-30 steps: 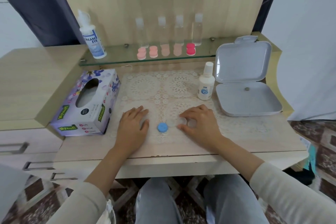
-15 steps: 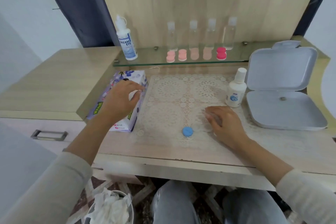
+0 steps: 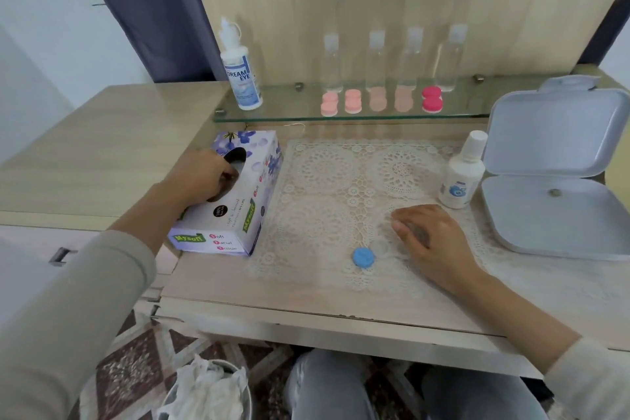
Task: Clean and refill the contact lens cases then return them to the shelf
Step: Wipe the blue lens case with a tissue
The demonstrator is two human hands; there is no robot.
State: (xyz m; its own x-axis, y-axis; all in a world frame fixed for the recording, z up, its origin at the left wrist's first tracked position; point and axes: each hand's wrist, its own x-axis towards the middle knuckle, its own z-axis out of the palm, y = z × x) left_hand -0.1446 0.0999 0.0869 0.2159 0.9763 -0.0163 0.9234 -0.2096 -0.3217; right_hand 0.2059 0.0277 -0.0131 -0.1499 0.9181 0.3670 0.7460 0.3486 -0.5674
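Observation:
A clear contact lens case (image 3: 381, 248) lies on the lace mat (image 3: 327, 181), with its blue cap (image 3: 363, 257) at the left end. My right hand (image 3: 431, 237) rests on the mat with bent fingers and holds the case's right end. My left hand (image 3: 204, 177) reaches into the opening of the tissue box (image 3: 238, 215); its fingertips are hidden inside. On the glass shelf (image 3: 477, 111) stand several pink lens cases (image 3: 353, 101) and a red one (image 3: 431, 99). A small white solution bottle (image 3: 462, 177) stands right of the mat.
A Dream Eye bottle (image 3: 240, 72) and several clear bottles (image 3: 412, 58) stand on the shelf. An open grey box (image 3: 552, 215) lies at the right. A bin with crumpled tissues (image 3: 208, 389) stands below the desk edge at the left.
My left hand left the mat, went to the tissue box and now has its fingers in the opening. My right hand stayed on the case. The view swung left.

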